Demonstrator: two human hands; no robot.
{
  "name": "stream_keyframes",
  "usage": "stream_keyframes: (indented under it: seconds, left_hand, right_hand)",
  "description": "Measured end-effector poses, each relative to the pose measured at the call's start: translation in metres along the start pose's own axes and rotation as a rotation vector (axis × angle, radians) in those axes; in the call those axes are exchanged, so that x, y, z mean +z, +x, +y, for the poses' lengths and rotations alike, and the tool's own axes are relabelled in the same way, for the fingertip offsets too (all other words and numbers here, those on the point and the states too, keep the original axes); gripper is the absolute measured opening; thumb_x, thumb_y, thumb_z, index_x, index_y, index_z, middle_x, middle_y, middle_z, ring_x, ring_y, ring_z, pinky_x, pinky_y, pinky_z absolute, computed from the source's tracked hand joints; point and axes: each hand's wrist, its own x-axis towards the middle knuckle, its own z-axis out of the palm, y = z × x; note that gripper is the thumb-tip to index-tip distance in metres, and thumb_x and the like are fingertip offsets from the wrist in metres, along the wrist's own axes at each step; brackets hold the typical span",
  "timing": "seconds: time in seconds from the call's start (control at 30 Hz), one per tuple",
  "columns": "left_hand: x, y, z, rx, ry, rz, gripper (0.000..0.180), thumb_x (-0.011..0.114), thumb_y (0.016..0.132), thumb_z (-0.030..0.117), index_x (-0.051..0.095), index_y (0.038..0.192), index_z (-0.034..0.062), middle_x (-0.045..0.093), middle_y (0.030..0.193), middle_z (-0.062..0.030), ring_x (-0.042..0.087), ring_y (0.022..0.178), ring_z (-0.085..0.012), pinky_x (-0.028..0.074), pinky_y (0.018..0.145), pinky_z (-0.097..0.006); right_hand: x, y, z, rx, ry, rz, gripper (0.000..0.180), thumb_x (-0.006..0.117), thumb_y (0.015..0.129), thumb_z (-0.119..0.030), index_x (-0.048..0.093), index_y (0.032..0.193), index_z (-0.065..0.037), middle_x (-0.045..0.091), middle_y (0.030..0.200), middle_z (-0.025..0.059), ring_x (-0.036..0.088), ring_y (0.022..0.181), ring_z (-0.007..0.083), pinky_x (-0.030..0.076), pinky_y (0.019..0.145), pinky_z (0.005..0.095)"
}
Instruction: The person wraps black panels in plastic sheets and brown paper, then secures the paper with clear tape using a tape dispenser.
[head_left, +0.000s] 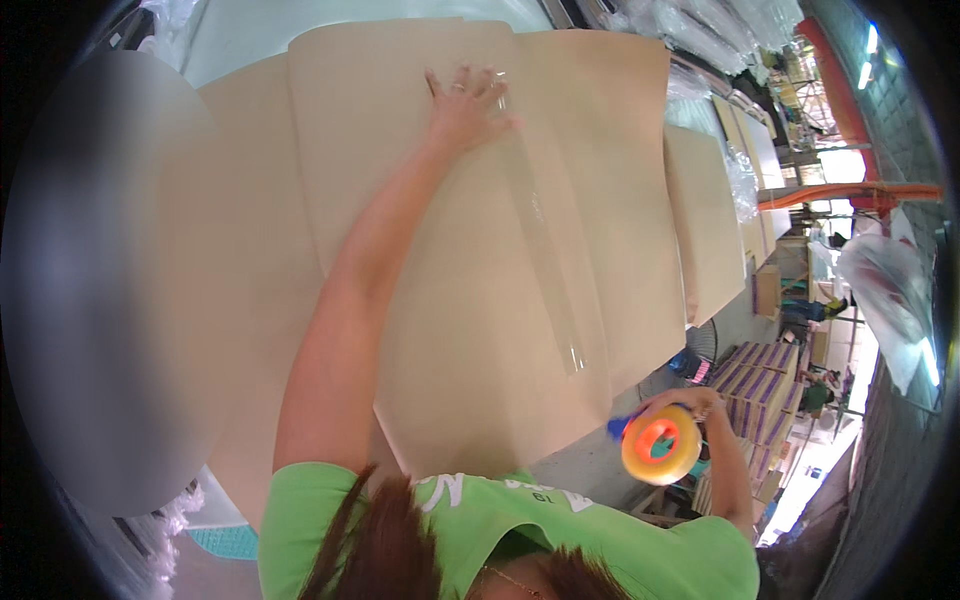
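My left hand (466, 104) lies flat, fingers spread, on a large tan cardboard sheet (440, 300), pressing on the far end of a strip of clear tape (548, 255). The strip runs along the sheet from that hand toward me and ends near the sheet's right edge. My right hand (700, 408) is off the near right corner of the sheet and grips a roll of clear tape (661, 445) with an orange core on a blue-handled dispenser. More tan sheets (610, 150) overlap beneath and beside the top one.
A further stack of cardboard sheets (705, 220) stands to the right. Purple boxes (760, 375) and a floor fan (700, 350) sit on the floor beyond, with people (815, 395) working nearby. Clear plastic bags (720, 25) pile at the back. A blurred grey patch (110, 280) hides the left side.
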Motion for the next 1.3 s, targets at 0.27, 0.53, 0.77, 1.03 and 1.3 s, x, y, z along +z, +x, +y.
stream_keyframes:
  seconds: [0.27,0.53,0.77,1.03,1.3]
  left_hand:
    - [-0.017,-0.176,0.147,0.388,-0.347,-0.202,0.073,0.048,0.085,0.064,0.038,0.143,0.0220,0.030,0.151,-0.0033,0.018,0.143,-0.0288,0.009,0.113,-0.060]
    - [0.027,0.009,0.054,-0.215,0.044,0.113,0.070,0.035,0.092,0.061,0.033,0.145,0.0160,0.027,0.153,-0.0040,0.022,0.141,-0.0261,0.014,0.113,-0.054]
    - [0.040,0.082,0.044,-0.434,0.106,-0.016,0.074,0.025,0.092,0.065,0.030,0.147,0.0144,0.026,0.154,-0.0064,0.020,0.142,-0.0273,0.013,0.115,-0.051]
    - [0.017,-0.108,0.208,-0.168,0.007,-0.061,0.074,0.034,0.093,0.058,0.022,0.149,0.0104,0.017,0.156,-0.0101,0.014,0.143,-0.0316,0.010,0.115,-0.052]
    - [-0.049,-0.306,0.334,-0.026,-0.430,-0.401,0.058,0.044,0.095,0.041,0.036,0.144,0.0107,0.030,0.151,-0.0101,0.025,0.140,-0.0284,0.019,0.114,-0.047]
  right_hand:
    - [-0.111,0.041,0.045,-1.027,1.050,0.556,0.035,0.056,0.091,-0.022,0.056,0.117,0.001,0.063,0.113,0.0133,0.062,0.104,0.0217,0.053,0.089,0.0354]
    - [-0.176,0.127,-0.036,-1.347,1.071,0.727,0.039,0.053,0.093,-0.025,0.053,0.123,0.000,0.061,0.118,0.0095,0.060,0.105,0.0186,0.051,0.088,0.0323]
    - [-0.179,0.130,-0.033,-1.388,0.824,0.748,0.051,0.051,0.096,-0.026,0.040,0.137,0.002,0.049,0.134,0.0114,0.049,0.122,0.0208,0.041,0.101,0.0333]
    - [-0.176,0.103,-0.018,-0.978,-0.143,1.691,0.040,0.051,0.097,-0.032,0.057,0.129,-0.009,0.046,0.124,0.0165,0.041,0.119,0.0282,0.034,0.101,0.0380]
    - [-0.066,0.103,-0.048,-1.396,-0.400,1.307,0.029,0.058,0.088,-0.005,0.066,0.115,-0.013,0.055,0.114,0.0093,0.051,0.105,0.0263,0.042,0.091,0.0382]
